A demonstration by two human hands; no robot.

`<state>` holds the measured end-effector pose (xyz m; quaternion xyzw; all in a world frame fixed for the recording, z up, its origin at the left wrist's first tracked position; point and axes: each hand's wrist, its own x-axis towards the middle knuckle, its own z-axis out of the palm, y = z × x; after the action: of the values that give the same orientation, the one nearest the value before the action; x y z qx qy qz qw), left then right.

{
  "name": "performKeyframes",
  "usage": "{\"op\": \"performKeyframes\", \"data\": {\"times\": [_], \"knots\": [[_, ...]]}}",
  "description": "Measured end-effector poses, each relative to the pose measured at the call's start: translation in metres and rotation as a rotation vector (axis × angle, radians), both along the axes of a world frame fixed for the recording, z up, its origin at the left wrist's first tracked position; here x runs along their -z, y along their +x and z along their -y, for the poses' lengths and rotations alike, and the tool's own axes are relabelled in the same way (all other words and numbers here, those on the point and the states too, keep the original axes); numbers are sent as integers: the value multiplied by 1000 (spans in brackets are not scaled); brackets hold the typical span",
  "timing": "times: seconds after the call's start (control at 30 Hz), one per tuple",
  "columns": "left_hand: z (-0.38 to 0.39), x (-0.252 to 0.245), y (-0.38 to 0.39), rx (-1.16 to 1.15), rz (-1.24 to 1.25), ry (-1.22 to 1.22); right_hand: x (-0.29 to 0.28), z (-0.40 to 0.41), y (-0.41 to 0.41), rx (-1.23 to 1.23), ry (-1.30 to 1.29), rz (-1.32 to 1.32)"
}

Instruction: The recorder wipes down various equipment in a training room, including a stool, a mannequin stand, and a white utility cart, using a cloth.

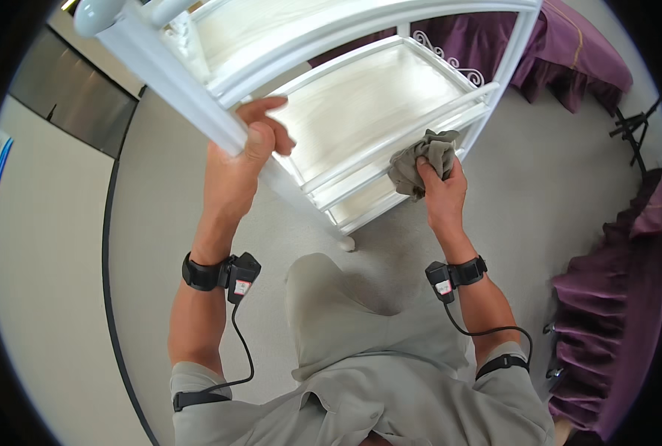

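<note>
A white shelf rack [364, 122] with rails, tiers and a rounded post stands before me. My left hand [241, 150] wraps around the left corner post [169, 78], thumb and fingers curling over its near side. Crumpled in my right hand [445, 189] is a grey-green cloth [423, 161], held against or just in front of the rack's lower side rails; contact cannot be told. Both wrists carry black straps with small cabled devices.
Purple draped fabric [581, 50] hangs behind the rack at the upper right, and more purple ruffled cloth [598, 323] lies along the right. A black metal stand [632, 131] is at the far right. A pale panel [52, 223] with a dark edge runs down the left.
</note>
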<state>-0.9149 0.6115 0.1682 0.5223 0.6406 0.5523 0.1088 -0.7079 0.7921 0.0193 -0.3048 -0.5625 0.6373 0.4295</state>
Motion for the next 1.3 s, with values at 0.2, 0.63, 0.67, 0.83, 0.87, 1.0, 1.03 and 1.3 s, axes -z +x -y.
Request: {"op": "performKeyframes", "data": {"times": [0.2, 0.63, 0.67, 0.83, 0.87, 1.0, 1.03, 1.3], "knots": [[1, -24, 8, 110, 147, 168, 37, 75, -23, -241, 557, 236], [39, -54, -2, 144, 581, -22, -169, 97, -49, -166, 1064, -313], [43, -55, 6, 151, 701, 33, -176, 107, -64, -104, 1070, -346], [42, -55, 5, 121, 415, -73, -133, 121, -67, -150, 1134, -250], [37, -55, 8, 176, 284, -75, -108, 120, -65, -232, 1163, -95], [25, -33, 4, 168, 304, -6, -16, 117, -59, -427, 1193, 201], [23, -29, 3, 177, 315, -17, 3, 113, -58, -425, 1180, 213], [12, 29, 0, 190, 297, 27, 148, 103, -53, -627, 943, 518]]}}
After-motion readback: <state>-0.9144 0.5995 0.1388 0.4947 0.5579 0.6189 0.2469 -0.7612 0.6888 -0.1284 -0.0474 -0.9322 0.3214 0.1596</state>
